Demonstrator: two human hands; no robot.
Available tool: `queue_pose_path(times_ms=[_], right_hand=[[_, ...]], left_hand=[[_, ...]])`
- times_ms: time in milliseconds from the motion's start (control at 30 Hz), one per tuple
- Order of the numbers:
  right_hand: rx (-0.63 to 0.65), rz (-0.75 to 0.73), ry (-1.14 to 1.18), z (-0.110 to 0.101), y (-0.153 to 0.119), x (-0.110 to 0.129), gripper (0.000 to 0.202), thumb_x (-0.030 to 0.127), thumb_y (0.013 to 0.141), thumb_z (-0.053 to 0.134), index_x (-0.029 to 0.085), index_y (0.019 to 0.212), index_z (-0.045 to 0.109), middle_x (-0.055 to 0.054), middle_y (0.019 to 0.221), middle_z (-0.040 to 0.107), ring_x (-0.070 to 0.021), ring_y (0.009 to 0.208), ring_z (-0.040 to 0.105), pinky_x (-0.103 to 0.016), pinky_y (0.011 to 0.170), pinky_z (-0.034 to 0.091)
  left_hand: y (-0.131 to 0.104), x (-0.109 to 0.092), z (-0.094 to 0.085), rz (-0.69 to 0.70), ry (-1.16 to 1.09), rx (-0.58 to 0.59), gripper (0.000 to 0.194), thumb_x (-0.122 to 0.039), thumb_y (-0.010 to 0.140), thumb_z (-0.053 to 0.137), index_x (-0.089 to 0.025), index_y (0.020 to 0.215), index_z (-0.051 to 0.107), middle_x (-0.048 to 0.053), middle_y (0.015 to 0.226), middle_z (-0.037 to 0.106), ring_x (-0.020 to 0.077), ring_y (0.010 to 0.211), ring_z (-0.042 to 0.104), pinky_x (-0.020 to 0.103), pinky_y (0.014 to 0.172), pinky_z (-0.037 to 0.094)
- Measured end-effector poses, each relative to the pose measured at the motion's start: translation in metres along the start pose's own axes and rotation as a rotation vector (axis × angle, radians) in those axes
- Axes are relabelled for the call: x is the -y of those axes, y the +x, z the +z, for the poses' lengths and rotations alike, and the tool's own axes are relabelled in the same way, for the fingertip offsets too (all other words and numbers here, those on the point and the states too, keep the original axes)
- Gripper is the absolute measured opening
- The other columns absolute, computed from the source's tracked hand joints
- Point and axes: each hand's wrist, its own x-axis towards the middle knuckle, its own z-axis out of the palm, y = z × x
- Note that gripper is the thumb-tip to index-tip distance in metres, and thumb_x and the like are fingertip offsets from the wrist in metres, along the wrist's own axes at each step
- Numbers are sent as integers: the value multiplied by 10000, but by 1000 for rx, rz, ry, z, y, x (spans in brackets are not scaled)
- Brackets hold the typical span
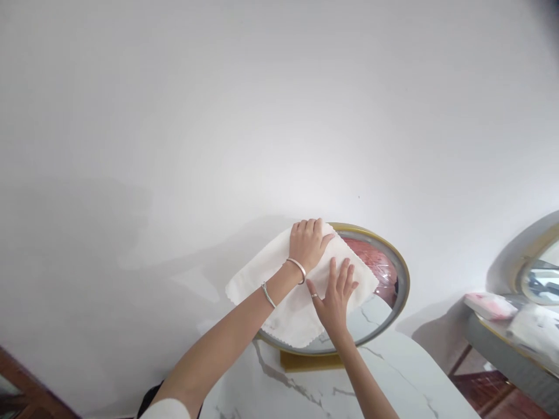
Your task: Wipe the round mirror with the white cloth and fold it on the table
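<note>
A white cloth point(293, 308) with a zigzag edge lies over the left part of an oval mirror point(381, 314) with a gold and grey rim. At the mirror's top edge, my left hand point(306, 241) grips the cloth, its fingers bent over the rim and their tips hidden. Lower and to the right, my right hand point(335, 297) rests on the cloth with its fingers spread; it wears a ring on one finger. Two bracelets circle my left wrist and forearm.
The mirror's gold base point(310, 362) stands on a white marble-patterned tabletop point(393, 378) against a pale wall point(218, 116). To the right, a second round mirror point(541, 276) and plastic-wrapped packages point(535, 329) sit on a grey-sided table point(502, 349). Brown wooden furniture point(30, 387) shows at lower left.
</note>
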Motion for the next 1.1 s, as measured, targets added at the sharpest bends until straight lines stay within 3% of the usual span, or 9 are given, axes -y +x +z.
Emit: queue_pose_path(times_ms=[133,300,467,633,800,933,1033,1100], right_hand=[[-30,49,41,3,-2,-10,794,529,939,384,233,1549,-31,-164,1609,-59,-388,1468,-55,-735,1054,145],[-73,107,89,1,-10,-18,832,521,925,377,158,1544,-45,-216,1593,-81,-388,1465,-74,-736,1053,125],[-70,118,105,2,-15,-21,822,511,928,364,151,1542,-47,-220,1591,-86,-386,1464,-85,-726,1061,100],[-62,93,57,1,-3,-24,801,520,952,346,174,1543,-69,-202,1598,-71,-378,1468,-72,-720,1073,66],[-72,-173,-114,8,23,-16,790,477,969,372,173,1541,-80,-188,1596,-114,-389,1460,-107,-730,1072,50],[-87,-498,-233,18,42,0,799,460,958,427,197,1547,-45,-176,1600,-86,-405,1463,-49,-736,1070,31],[-44,-753,-242,26,39,7,781,473,939,473,226,1551,56,-160,1600,87,-361,1476,32,-694,1103,10],[1,-919,-233,31,31,4,722,455,937,491,245,1541,158,-130,1568,246,-301,1485,60,-647,1133,-7]], left_hand=[[21,-27,18,97,75,5,380,-428,960,481,-110,1154,555,118,993,649,235,960,595,365,853,403],[40,-66,33,324,108,37,283,-326,986,441,-106,1059,603,125,923,643,230,913,594,340,793,389],[44,-73,38,446,105,56,337,-367,994,417,-120,1120,609,120,942,659,226,922,601,338,792,369],[37,-44,28,292,33,-14,614,-522,991,305,-38,1325,484,134,996,679,235,949,599,349,811,373],[2,14,10,56,-26,-102,507,-436,1007,314,-78,1311,503,128,1053,691,230,989,606,361,863,389],[-47,61,4,-175,-178,-233,405,-367,1023,300,-154,1155,619,98,1050,712,204,999,632,338,882,429],[-98,83,13,-384,-330,-351,406,-361,1021,303,-158,1113,643,109,1046,714,206,1000,651,337,882,474],[-136,89,25,-537,-399,-409,405,-390,1009,342,-153,1201,608,133,1151,686,222,1081,638,358,922,485]])
